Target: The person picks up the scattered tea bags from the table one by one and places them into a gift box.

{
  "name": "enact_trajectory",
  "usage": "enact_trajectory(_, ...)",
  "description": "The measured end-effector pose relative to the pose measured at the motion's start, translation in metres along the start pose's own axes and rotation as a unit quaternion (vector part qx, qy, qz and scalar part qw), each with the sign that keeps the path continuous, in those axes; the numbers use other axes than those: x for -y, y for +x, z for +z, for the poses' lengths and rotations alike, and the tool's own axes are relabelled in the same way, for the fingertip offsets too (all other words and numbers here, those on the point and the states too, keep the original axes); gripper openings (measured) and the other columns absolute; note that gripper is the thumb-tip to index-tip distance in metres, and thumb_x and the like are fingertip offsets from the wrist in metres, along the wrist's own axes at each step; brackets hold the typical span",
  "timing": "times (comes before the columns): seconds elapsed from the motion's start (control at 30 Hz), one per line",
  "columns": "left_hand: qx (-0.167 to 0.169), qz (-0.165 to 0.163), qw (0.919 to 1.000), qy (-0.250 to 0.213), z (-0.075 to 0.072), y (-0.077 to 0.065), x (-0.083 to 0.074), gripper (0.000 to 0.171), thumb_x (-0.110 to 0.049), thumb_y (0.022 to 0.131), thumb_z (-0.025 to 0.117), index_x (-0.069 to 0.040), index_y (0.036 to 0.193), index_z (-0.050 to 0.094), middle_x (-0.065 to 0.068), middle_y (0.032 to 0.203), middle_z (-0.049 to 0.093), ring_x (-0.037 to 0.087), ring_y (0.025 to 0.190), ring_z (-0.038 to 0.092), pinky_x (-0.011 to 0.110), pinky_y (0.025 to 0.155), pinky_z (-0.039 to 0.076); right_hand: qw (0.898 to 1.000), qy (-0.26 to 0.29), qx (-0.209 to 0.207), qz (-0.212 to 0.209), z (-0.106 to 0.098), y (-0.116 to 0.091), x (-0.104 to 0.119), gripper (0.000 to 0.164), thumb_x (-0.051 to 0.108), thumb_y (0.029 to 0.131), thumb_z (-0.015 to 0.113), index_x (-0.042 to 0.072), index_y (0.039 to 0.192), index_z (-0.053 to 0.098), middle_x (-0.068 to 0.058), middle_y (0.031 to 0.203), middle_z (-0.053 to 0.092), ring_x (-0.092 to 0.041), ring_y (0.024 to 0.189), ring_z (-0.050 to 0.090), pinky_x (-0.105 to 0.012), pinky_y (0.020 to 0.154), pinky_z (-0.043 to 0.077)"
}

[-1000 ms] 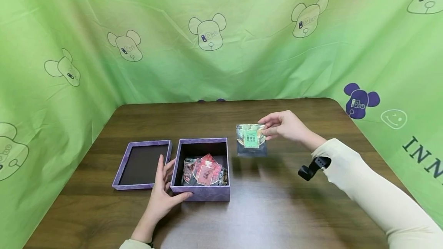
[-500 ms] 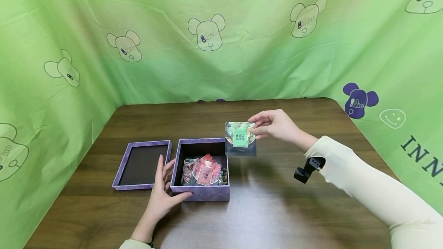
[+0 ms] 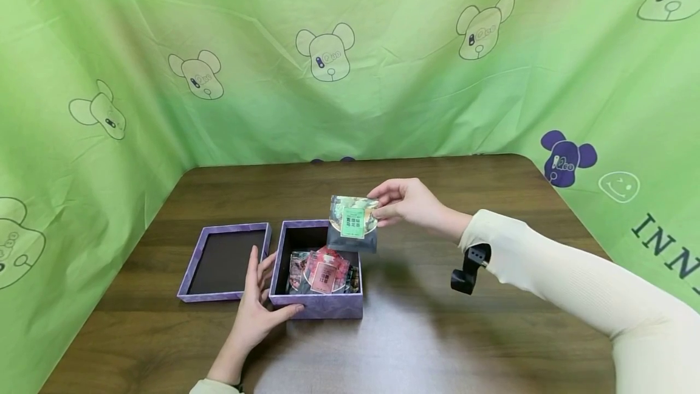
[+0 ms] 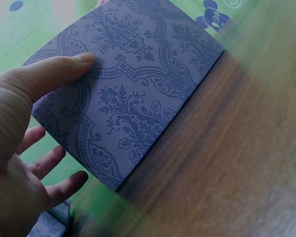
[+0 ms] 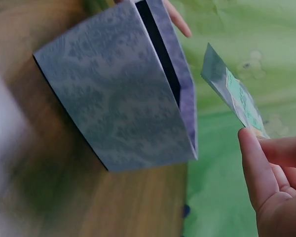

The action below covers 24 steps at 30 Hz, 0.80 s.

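Note:
My right hand [image 3: 410,202] pinches a square tea sachet [image 3: 352,225] with a green label and dark lower part by its right edge. The sachet hangs over the back right corner of an open purple patterned box [image 3: 328,307], partly covering its rim. Inside the box lie several tea sachets [image 3: 324,277], the top one pink. My left hand [image 3: 256,306] is at the box's front left corner. Its thumb lies straight along the front wall, as the left wrist view also shows, with the fingers spread beside the left wall. From the right wrist view, the sachet [image 5: 237,96] appears nearly edge-on.
The box's purple lid [image 3: 226,260] lies left of the box, its dark inside facing up. Both stand on a brown wooden table [image 3: 465,321]. A green printed cloth [image 3: 383,114] hangs behind the table and on both sides.
My right hand has carried the green-labelled tea sachet leftward, from right of the box to over its back right corner. My left hand, the box and the lid have stayed in place.

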<state>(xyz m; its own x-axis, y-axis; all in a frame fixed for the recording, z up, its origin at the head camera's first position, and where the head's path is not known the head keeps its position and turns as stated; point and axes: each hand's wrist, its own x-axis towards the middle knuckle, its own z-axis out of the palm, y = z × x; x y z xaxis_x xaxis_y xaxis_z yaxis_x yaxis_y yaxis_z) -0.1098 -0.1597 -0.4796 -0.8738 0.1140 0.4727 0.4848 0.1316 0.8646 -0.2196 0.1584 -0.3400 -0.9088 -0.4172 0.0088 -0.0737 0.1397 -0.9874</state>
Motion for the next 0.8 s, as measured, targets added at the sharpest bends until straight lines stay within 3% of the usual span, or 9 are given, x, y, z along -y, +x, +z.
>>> enact_trajectory(0.2,-0.001,-0.005,1.0,0.002,0.0,0.0,0.0,0.134,0.018,0.062,0.084,-0.01,0.16,-0.004,0.033,0.149,0.032,0.011,0.128,0.046,0.017,0.099,0.043,1.0,0.007,0.018,0.015,0.017,0.007,-0.001,0.034,-0.02,0.083,0.064,-0.019,0.116,0.056,-0.008,0.079,0.066,-0.016,0.07,0.068,-0.039,0.071,0.061)
enact_trajectory(0.57,-0.001,-0.009,1.0,0.004,0.0,0.001,-0.001,0.134,0.018,0.063,0.084,-0.01,0.16,-0.004,0.032,0.15,0.033,0.021,0.128,0.046,0.018,0.099,0.043,0.997,0.012,0.045,0.058,0.042,0.013,-0.004,0.027,-0.019,0.084,0.064,-0.018,0.11,0.058,-0.011,0.078,0.063,-0.017,0.063,0.067,-0.037,0.069,0.061)
enact_trajectory(0.8,-0.002,-0.009,0.9999,0.005,0.0,0.001,0.0,0.134,0.018,0.063,0.084,-0.01,0.16,-0.004,0.033,0.149,0.034,0.016,0.128,0.046,0.017,0.099,0.043,0.994,0.023,0.08,0.075,0.06,0.013,-0.004,0.019,-0.019,0.084,0.061,-0.015,0.103,0.059,-0.01,0.074,0.065,-0.017,0.061,0.066,-0.035,0.065,0.061)
